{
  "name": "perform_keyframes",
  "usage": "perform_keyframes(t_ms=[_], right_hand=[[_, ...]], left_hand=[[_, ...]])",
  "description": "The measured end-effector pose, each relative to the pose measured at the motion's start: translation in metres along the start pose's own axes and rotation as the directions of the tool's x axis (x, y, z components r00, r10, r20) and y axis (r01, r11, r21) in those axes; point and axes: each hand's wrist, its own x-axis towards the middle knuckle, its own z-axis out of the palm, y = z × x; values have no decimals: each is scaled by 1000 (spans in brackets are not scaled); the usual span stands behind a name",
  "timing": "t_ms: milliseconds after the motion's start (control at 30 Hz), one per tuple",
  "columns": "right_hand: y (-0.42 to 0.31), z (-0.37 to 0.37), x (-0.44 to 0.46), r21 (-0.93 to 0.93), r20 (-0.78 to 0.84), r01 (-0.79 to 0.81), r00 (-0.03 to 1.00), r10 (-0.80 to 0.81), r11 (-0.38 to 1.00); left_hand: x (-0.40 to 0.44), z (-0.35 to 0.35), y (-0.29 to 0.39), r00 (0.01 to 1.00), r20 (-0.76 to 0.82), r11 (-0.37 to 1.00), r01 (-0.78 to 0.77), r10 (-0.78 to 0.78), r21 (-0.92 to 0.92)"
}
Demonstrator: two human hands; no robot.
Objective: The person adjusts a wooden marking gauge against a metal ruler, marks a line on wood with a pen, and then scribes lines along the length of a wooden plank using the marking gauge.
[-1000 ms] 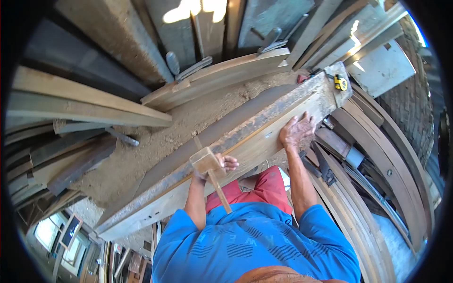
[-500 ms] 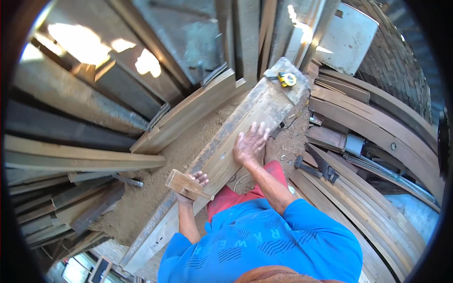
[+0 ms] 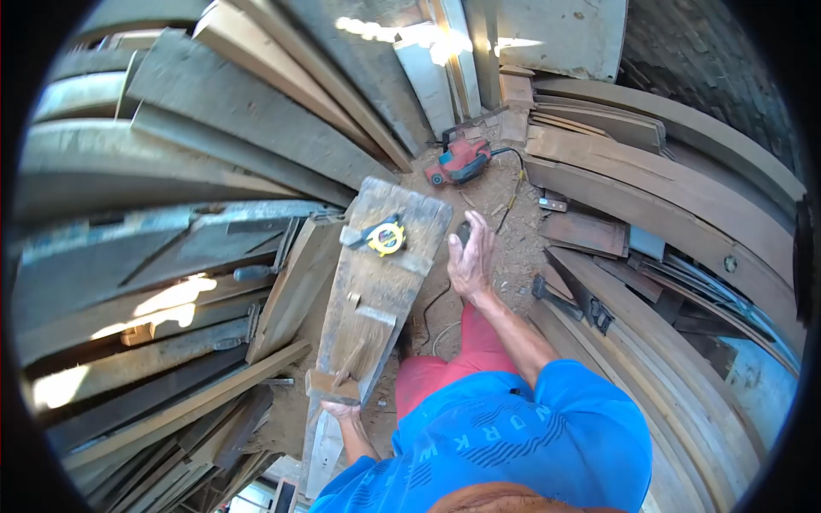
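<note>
My left hand (image 3: 342, 409) is at the lower left, holding a wooden block tool (image 3: 333, 388) with a thin wooden stem that is smeared by motion. Its fingers are mostly hidden behind the block. The tool is over the near part of a worn wooden beam (image 3: 376, 282). My right hand (image 3: 472, 261) is raised just right of the beam's far part, fingers extended, thumb apart, holding nothing. A yellow and black tape measure (image 3: 386, 237) lies on the beam's far end, and a small light wooden piece (image 3: 353, 300) sits nearer.
Beyond the beam, a red power planer (image 3: 462, 162) rests on the dusty ground, its dark cord curving right. Curved boards (image 3: 658, 201) are stacked at the right, with a hammer (image 3: 556, 295) on them. Planks (image 3: 256, 111) lean at the left and back.
The view has swung right, bringing the red planer into sight. My right hand has come off the wood into the air. The block tool in my left hand has moved and turned.
</note>
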Motion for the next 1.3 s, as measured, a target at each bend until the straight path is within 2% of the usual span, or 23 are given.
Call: perform_keyframes(t_ms=[100,133,233,367,400,433,467,500,533,567,600,667,733,800,867,933,967,1067,1100,1133,1167,1233,1300], right_hand=[[10,33,20,242,223,-172,968,118,955],[9,51,19,229,127,-117,988,89,966],[12,56,16,381,255,-287,946,199,879],[29,45,31,509,449,-337,889,90,792],[23,14,64,417,592,-367,804,58,831],[45,32,71,655,631,-567,774,52,501],[79,48,89,666,735,-738,674,79,109],[103,59,116,703,711,-707,698,86,-72],[135,88,139,730,557,-601,799,225,325],[157,116,166,585,466,-580,812,350,567],[181,140,190,506,526,-717,697,487,480],[206,194,216,390,610,-796,600,518,463],[268,263,234,449,853,-891,405,330,-68],[268,301,249,514,702,-857,396,592,-36],[275,332,259,522,629,-851,432,646,61],[272,342,276,410,650,-909,346,677,72],[283,358,280,423,629,-906,297,718,4],[287,369,281,611,606,-773,318,729,-171],[284,371,277,655,601,-733,358,714,-184],[280,373,273,695,596,-695,412,689,-186],[276,374,268,729,586,-661,466,663,-179],[257,364,249,771,542,-628,557,629,-108],[234,338,216,756,478,-647,651,590,100]], left_hand=[[-7,17,10,994,-102,999,-27,31,38],[-12,34,11,985,-165,999,-44,48,30],[-9,51,9,964,-249,996,-82,87,33],[-11,49,6,947,-314,998,-67,66,7],[-8,43,3,943,-325,997,-83,79,3],[-8,38,4,937,-337,995,-97,91,0],[-9,38,4,933,-347,995,-102,93,-8],[-12,41,4,929,-358,994,-105,92,-17],[-13,44,2,926,-367,994,-108,90,-29],[-15,49,3,925,-368,994,-111,96,-22],[-17,53,4,923,-370,993,-116,102,-15],[-16,44,2,906,-406,991,-133,120,-3],[-19,58,4,915,-384,991,-133,126,9],[-21,42,4,907,-400,990,-142,135,12],[-22,40,4,872,-463,983,-183,161,-2],[-23,41,4,852,-497,982,-187,166,6],[-26,40,5,850,-502,985,-170,157,20],[-27,29,5,843,-508,982,-188,175,26],[-27,24,4,843,-507,980,-198,181,21],[-29,12,2,845,-467,966,-224,260,132],[-29,18,4,874,-439,978,-189,209,89],[-36,48,7,902,-416,993,-117,118,27],[-35,69,1,892,-434,991,-133,125,14]])
